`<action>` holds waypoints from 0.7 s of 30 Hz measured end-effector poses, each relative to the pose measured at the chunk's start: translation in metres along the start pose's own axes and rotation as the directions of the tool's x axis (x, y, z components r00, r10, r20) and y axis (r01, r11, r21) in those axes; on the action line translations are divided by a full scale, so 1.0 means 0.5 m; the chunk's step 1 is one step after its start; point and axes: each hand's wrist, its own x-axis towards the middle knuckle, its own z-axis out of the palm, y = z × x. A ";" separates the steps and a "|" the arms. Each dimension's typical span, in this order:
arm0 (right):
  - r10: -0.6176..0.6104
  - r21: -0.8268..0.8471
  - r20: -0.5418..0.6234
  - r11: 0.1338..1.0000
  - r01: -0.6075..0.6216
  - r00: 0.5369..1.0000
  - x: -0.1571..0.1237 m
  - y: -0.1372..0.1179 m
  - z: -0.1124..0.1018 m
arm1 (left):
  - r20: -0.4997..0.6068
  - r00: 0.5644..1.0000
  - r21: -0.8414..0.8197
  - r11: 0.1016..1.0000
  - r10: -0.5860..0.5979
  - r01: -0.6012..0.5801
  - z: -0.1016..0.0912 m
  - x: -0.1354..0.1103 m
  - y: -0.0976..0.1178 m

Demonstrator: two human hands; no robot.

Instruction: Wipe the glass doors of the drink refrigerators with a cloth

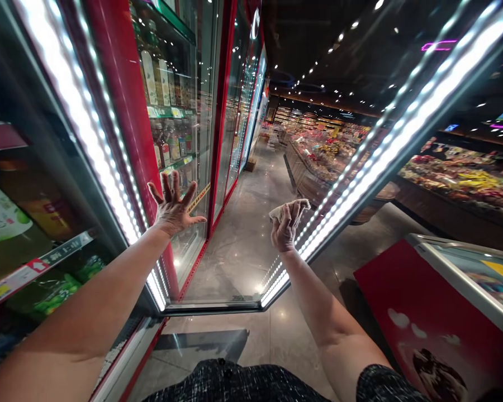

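An open glass cooler door (235, 245) with lit white edges swings out in front of me. My left hand (174, 206) is flat against its glass with fingers spread, near the red cabinet frame (121, 111). My right hand (285, 226) is closed around a crumpled beige cloth (289, 207) pressed against the same pane, close to the door's lit outer edge (385, 151).
Open cooler shelves with bottles (8, 218) and green packs are at my left. More glass-fronted coolers (243, 95) run down the aisle. A red chest freezer (436, 312) stands at right. Produce displays (331, 148) lie beyond over a grey tiled floor.
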 end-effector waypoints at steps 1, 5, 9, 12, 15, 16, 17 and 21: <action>-0.021 -0.004 -0.008 1.000 0.021 1.000 -0.005 -0.005 0.003 | 0.012 1.000 0.011 1.000 0.005 -0.006 -0.002 -0.001 0.000; 0.006 0.015 -0.048 1.000 -0.006 0.999 0.038 -0.017 0.008 | 0.041 0.999 0.032 0.999 0.025 -0.026 -0.010 -0.003 0.000; 0.062 0.038 -0.036 0.997 -0.061 0.997 0.052 -0.031 0.018 | 0.064 0.997 0.019 0.999 0.038 -0.039 -0.013 -0.004 -0.003; -0.004 0.030 0.027 1.000 0.003 1.000 -0.005 -0.050 0.031 | 0.060 0.998 -0.002 0.999 0.034 -0.034 -0.011 -0.007 -0.004; -0.029 0.021 0.101 0.999 0.027 0.994 -0.040 -0.071 0.041 | 0.058 0.998 -0.001 1.000 0.028 -0.028 -0.007 -0.011 -0.005; -0.019 0.019 0.108 1.000 0.017 0.994 -0.035 -0.078 0.043 | 0.059 0.998 0.003 1.000 0.026 -0.026 -0.005 -0.012 -0.006; -0.009 0.017 0.106 1.000 0.007 0.994 -0.022 -0.083 0.044 | 0.060 0.998 0.005 1.000 0.023 -0.023 -0.003 -0.014 -0.006; -0.005 0.013 0.037 1.000 0.005 0.999 0.050 -0.100 0.050 | 0.060 0.998 -0.007 1.000 0.013 -0.012 0.006 -0.020 -0.011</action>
